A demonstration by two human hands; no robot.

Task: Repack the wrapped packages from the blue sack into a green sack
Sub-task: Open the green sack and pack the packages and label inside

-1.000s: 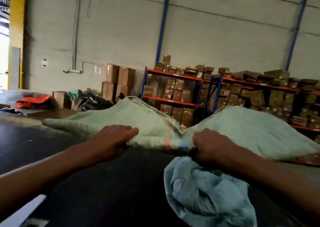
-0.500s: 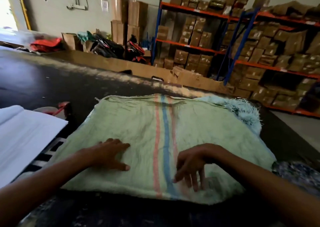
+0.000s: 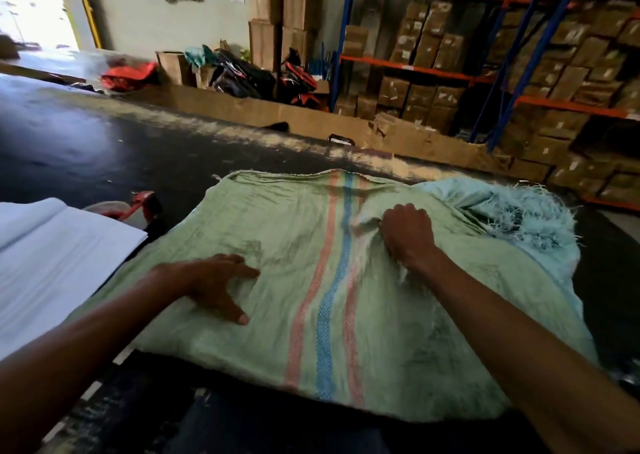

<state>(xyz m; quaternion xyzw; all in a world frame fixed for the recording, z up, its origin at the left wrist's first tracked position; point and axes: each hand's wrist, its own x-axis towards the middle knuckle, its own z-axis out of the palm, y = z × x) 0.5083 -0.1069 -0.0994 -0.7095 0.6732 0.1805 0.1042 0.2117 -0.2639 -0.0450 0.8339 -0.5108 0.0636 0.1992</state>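
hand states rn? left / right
Left hand: open, fingers spread flat, pressing on the green sack.
Right hand: closed, gripping a bunched fold of the green sack.

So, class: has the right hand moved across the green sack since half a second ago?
Yes. The right hand moved from the sack's near edge toward its far edge, right of the blue stripe, now gripping the green sack.

Blk table (image 3: 104,148): green sack (image 3: 277,245), white sheets (image 3: 52,256).

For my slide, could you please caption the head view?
Left hand flattens the green sack; right hand bunches its fabric.
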